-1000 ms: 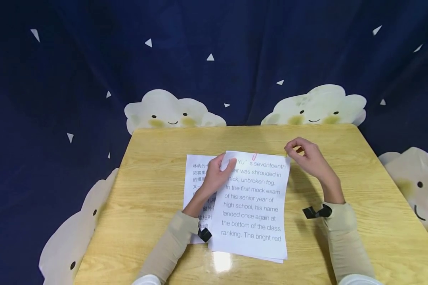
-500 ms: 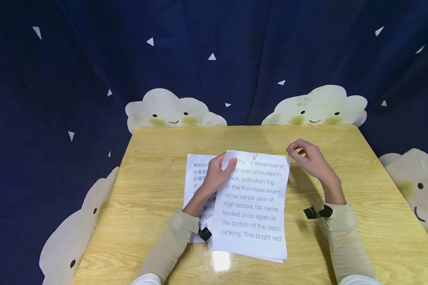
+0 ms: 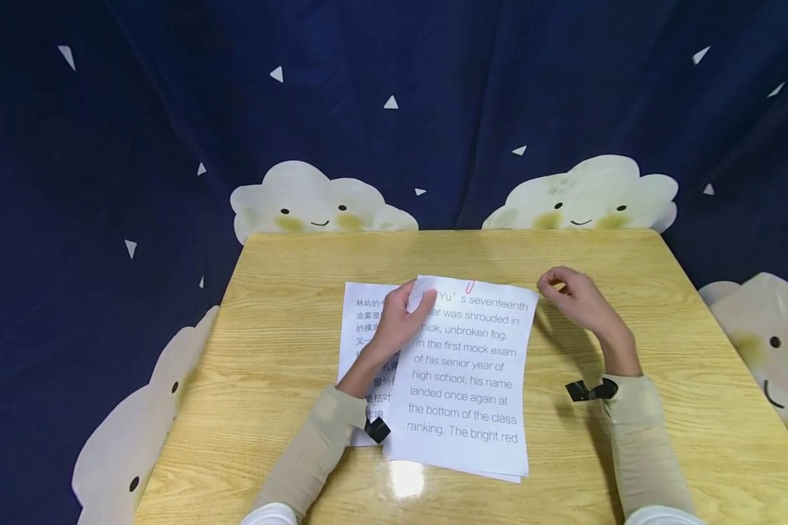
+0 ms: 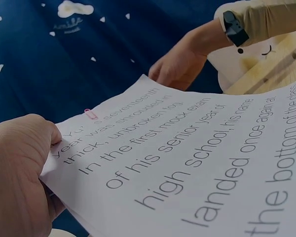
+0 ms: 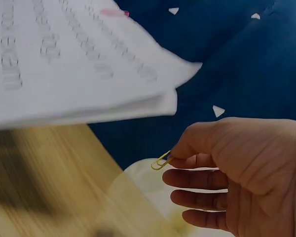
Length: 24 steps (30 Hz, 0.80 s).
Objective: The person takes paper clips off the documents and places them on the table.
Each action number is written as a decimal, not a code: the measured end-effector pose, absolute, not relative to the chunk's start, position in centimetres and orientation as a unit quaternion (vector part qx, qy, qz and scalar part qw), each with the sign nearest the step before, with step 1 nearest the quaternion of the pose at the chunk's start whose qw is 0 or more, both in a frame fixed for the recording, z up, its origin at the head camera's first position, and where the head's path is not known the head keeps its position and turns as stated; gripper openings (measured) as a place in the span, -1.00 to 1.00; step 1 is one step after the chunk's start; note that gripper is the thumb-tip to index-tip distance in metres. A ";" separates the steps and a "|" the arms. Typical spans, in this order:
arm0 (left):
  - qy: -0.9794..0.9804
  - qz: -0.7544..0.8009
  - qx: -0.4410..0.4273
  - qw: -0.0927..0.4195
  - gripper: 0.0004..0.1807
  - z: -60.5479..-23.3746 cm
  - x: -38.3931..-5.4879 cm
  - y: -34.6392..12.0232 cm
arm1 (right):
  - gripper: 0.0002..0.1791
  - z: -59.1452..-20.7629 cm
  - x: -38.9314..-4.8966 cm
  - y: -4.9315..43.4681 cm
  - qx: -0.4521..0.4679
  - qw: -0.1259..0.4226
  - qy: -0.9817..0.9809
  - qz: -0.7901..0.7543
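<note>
Shifted right, the right hand (image 3: 578, 299) I watch pinches a yellow looped-wire paper clip (image 5: 161, 163), rounded end outward, beside white rectangular paper sheets (image 3: 466, 372), long axis near-to-far; the left hand (image 3: 397, 324) grips their far-left corner.

— How are the arms set?
— Both reach forward. The left arm (image 3: 318, 445) slants inward; the right arm (image 3: 640, 445) stands straighter, its wrist (image 3: 620, 350) bent inward.
— And the left hand (image 3: 394, 324)?
— Gripping, thumb (image 3: 424, 305) on top, its fingers mostly hidden underneath.
— The right hand (image 3: 578, 297)?
— Raised, well apart from the left, thumb and index finger (image 5: 200, 161) pinched together, the other three fingers (image 5: 197, 199) loosely curved.
</note>
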<state>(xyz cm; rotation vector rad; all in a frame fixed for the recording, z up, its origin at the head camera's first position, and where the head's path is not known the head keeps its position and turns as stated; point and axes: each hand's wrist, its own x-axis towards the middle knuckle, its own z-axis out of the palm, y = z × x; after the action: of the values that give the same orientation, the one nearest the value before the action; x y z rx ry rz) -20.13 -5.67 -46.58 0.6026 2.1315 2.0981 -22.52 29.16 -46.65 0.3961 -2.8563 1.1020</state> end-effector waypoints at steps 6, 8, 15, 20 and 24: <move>0.691 0.691 0.205 0.057 -0.70 -46.9 -20.2 -5.7 | -0.67 -48.0 -22.9 30.1 0.133 -0.002 -0.927 0.352; 0.688 0.693 0.207 0.059 -0.69 -46.9 -20.3 -5.7 | -0.65 -48.3 -22.9 30.4 0.130 -0.010 -0.928 0.349; 0.686 0.695 0.209 0.054 -0.70 -47.1 -20.4 -5.6 | -0.67 -49.0 -23.2 31.7 0.111 -0.023 -0.934 0.339; 0.683 0.695 0.214 0.061 -0.67 -47.2 -20.4 -5.7 | -0.66 -49.8 -23.6 32.5 0.102 -0.033 -0.939 0.326; 0.685 0.693 0.216 0.062 -0.66 -47.2 -20.4 -5.7 | -0.72 -50.4 -23.8 33.1 0.107 -0.022 -0.948 0.298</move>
<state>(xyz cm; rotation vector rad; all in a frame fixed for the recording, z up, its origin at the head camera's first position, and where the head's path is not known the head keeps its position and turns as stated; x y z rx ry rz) -20.38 -5.71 -47.22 0.6537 2.0696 2.0966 -23.83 33.11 -50.39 0.3419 -3.0216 0.9484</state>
